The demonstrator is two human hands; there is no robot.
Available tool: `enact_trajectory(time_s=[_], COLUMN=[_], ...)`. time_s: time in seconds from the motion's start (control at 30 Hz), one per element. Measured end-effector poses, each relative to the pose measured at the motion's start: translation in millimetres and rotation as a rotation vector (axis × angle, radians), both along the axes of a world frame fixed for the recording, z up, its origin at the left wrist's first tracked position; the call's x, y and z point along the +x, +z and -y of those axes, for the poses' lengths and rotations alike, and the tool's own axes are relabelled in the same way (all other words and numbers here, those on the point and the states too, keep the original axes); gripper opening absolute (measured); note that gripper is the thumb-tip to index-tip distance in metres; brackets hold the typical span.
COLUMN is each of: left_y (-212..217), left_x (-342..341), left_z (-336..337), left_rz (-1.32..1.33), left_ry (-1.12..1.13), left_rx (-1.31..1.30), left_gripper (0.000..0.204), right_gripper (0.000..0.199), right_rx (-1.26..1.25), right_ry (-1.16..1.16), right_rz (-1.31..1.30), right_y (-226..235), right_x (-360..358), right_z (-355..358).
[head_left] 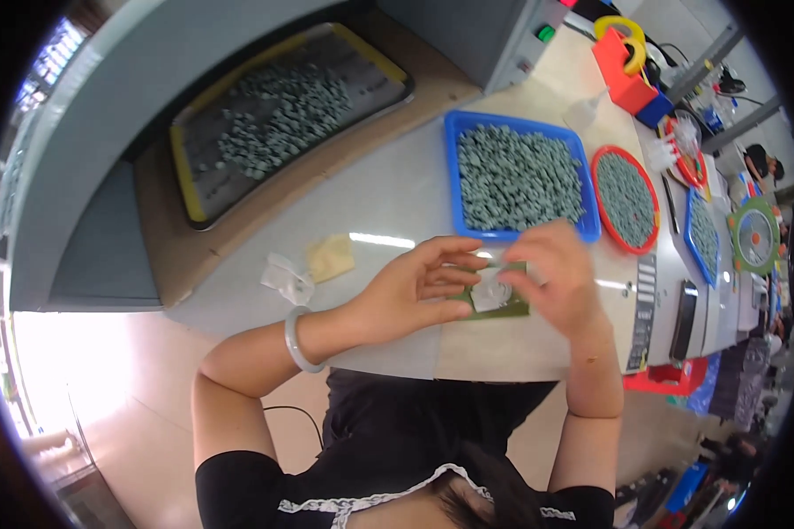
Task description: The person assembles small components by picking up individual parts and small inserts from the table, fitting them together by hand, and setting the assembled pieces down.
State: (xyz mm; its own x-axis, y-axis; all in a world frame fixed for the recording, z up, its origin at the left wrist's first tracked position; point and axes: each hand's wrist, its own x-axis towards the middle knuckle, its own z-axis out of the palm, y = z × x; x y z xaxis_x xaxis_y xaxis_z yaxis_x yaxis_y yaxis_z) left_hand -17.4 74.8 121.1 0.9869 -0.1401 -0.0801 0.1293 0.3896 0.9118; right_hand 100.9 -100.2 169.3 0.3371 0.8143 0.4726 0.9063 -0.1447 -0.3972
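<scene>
A small dark green pad (518,307) lies on the table in front of me, with a whitish, partly clear piece (492,293) on it, too unclear to name. At the pad's left edge is my left hand (415,291), its fingers curved and the thumb held apart from them. Nothing shows in its grasp. My right hand (551,278) hovers over the pad's right side, thumb and fingertips close to the whitish piece. Motion smears its fingers, so whether they hold anything is unclear. Just beyond both hands stands a blue tray (453,181) heaped with small grey-green parts.
A red round basket (598,198) and another blue tray (692,242), both with similar parts, stand to the right. A dark, yellow-edged tray (185,167) sits inside the grey housing at far left. A yellow cloth (331,257) and crumpled white tissue (287,279) lie left.
</scene>
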Motion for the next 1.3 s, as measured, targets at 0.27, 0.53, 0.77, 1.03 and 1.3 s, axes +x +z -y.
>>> enact_trajectory(time_s=[0.27,0.53,0.77,1.03,1.3], left_y=[33,13,-5,-39,-19], left_x=[25,129,181,187,178], left_z=[-7,-114,-91,-121,-131], left_rz=[0.284,-0.154,-0.343,0.035,-0.306], left_ry=[0.394,0.655,0.512,0.522,0.674], left_rx=[1.112,1.799,1.902,1.888,1.123], left_gripper=[0.049,0.069,0.059,0.025,0.021], right_gripper=[0.033,0.025,0.022,0.014,0.013], right_rx=[0.148,0.23,0.238,0.231,0.255], right_ry=[-0.574,-0.471,-0.449,-0.432,-0.434], right_rz=[-0.083,-0.125,-0.292,-0.272,-0.278], right_y=[-6,-5,-22,-27,-31], right_x=[71,80,85,93,93], right_z=[64,99,119,130,143])
